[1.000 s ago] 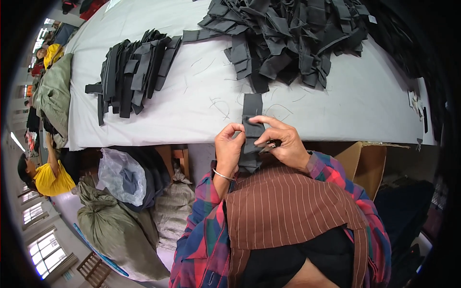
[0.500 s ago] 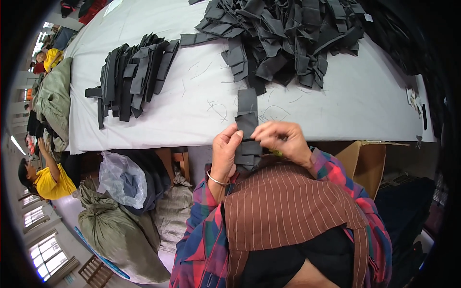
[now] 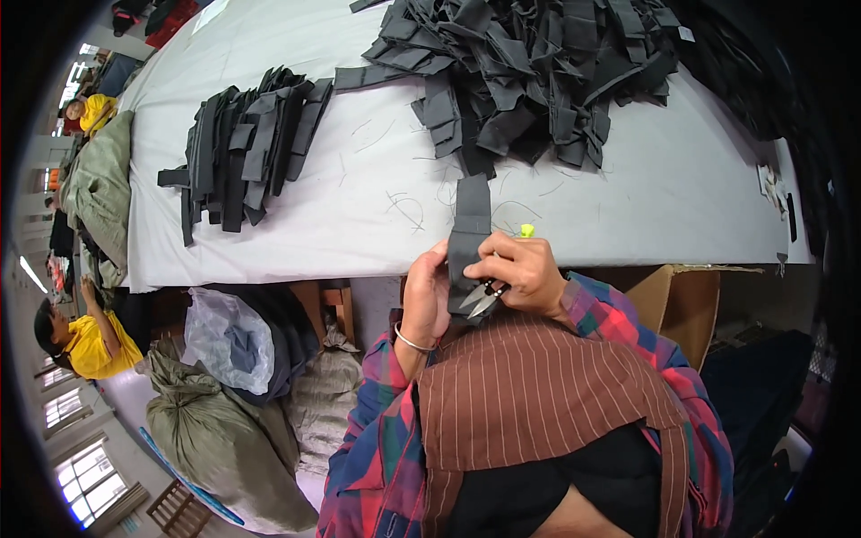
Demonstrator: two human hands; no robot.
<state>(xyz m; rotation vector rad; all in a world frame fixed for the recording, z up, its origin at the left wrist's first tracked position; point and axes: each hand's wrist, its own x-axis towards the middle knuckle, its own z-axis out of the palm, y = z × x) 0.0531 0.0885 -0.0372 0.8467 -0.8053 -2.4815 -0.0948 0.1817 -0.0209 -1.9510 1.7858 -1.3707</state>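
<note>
While the left hand (image 3: 425,291) gripped a long dark-grey fabric strip (image 3: 473,206) above the near edge of the white cloth-covered table (image 3: 296,247), the right hand (image 3: 527,273) clasped small pointed metal snips (image 3: 481,300) over it; a dark-grey fabric heap (image 3: 538,81) lay beyond.

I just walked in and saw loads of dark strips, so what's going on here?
A person in a brown pinstriped apron holds a long dark grey fabric strip in the left hand. The right hand holds small silver-bladed snips over the strip, blades apart. On the white-covered table lie a big, loose heap of dark grey strips and, to its left, a smaller, neater bunch.
</note>
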